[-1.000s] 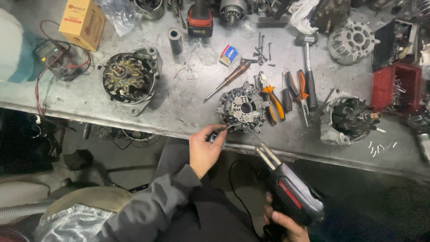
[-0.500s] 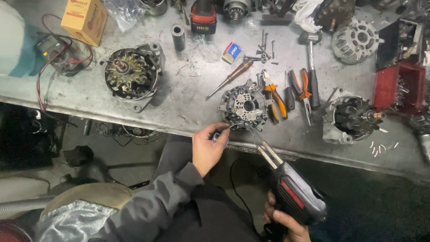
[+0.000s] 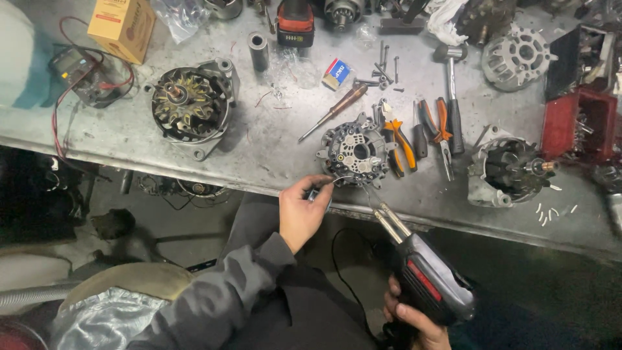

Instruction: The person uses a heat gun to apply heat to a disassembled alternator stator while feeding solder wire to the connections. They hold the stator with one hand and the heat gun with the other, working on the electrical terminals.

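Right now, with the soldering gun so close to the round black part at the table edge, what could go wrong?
1. The left hand pinches a thin wire beside the soldering gun tip; the fingers could get burned.
2. The round black part sits near the table edge; a push might knock it off.
3. The gun's cord hangs over the lap, held by the right hand; it may snag and jerk the tip.
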